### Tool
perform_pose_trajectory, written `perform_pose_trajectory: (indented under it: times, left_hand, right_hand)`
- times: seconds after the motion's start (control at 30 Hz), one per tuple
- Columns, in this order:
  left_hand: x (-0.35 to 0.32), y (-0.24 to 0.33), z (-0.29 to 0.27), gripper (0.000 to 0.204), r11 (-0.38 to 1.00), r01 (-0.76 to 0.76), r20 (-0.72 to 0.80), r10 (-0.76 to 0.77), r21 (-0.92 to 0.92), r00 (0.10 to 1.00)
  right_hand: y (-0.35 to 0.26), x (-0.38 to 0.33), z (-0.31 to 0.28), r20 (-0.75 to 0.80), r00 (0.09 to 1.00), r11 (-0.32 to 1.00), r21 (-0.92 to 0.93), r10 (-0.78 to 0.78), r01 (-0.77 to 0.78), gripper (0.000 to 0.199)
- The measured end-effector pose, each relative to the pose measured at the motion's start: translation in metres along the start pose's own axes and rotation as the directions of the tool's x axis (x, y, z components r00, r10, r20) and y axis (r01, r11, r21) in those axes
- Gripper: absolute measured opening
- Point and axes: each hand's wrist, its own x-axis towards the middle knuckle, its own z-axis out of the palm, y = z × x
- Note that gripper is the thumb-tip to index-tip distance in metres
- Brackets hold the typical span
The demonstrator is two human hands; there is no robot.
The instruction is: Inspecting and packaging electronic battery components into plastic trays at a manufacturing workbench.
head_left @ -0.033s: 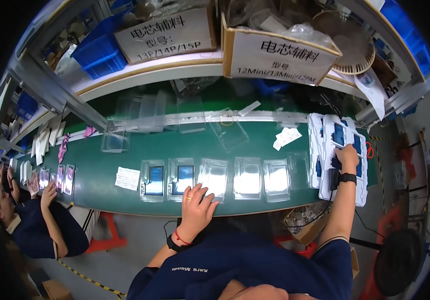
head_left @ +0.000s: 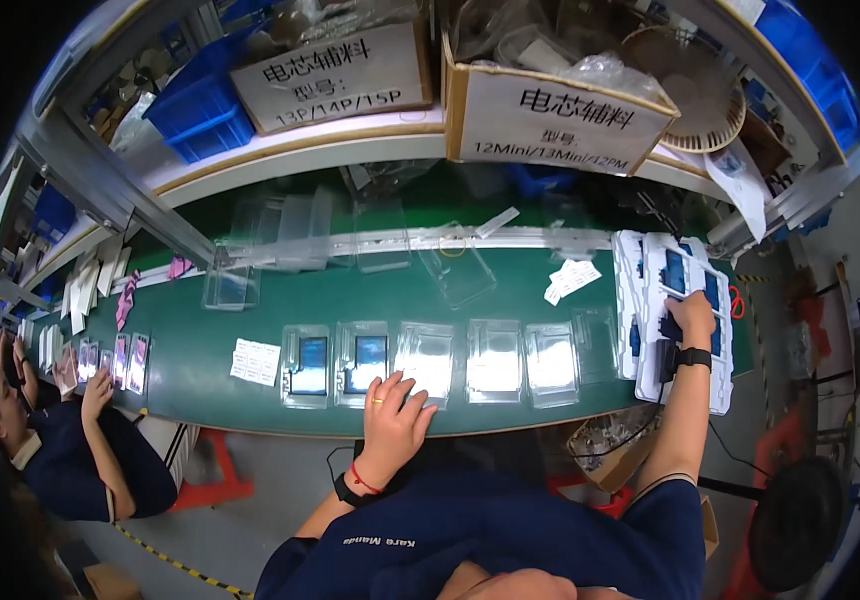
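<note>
Bench: one long dark-green worktop (head_left: pixel 200 350).
Row trays: six transparent rectangular plastic trays (head_left: pixel 495 365), side by side along the near edge; the first two from the left are loaded, the third to fifth bright with glare, the sixth dimmer.
Pieces in row: two flat glossy blue rectangular pieces (head_left: pixel 312 366), one per loaded tray, each with a paler strip along its left.
White trays: at least two white moulded plastic trays (head_left: pixel 719 385), overlapping at the bench's right end.
Pieces there: at least four more flat blue pieces (head_left: pixel 675 268), dark and shiny, set in the white trays' compartments; some partly hidden, so full count uncertain.
Left hand: one left hand (head_left: pixel 390 430), fingers spread, tips at the near-left part of the third row tray; one gold-coloured ring, one red cord and one black band at the wrist.
Right hand: one right hand (head_left: pixel 693 318) over the upper white tray, fingers bent down beside the blue pieces; cannot tell whether they pinch one. One black band at the wrist.
Paper: one white gridded label sheet (head_left: pixel 255 361) left of the row; a few white label scraps (head_left: pixel 572 280), overlapping, beyond its right half.
Shelf: two cardboard boxes with white signs (head_left: pixel 560 110).
Neighbour: one co-worker in dark blue (head_left: pixel 100 455), seated at left.
</note>
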Motion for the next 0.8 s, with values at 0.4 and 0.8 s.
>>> perform_pose_trajectory:
  times: [0.4, 0.8]
  left_hand:
    - [-0.007, -0.007, -0.001, 0.021, 0.998, 0.028, -0.2, -0.04, -0.059, 0.979]
    - [-0.011, -0.004, 0.005, 0.018, 0.997, -0.021, -0.243, 0.003, -0.072, 0.97]
  right_hand:
    - [0.009, -0.049, -0.039, -0.404, 0.859, 0.664, 0.554, -0.314, 0.503, 0.023]
    - [-0.173, -0.247, 0.083, 0.08, 0.505, 0.323, 0.85, -0.86, 0.416, 0.034]
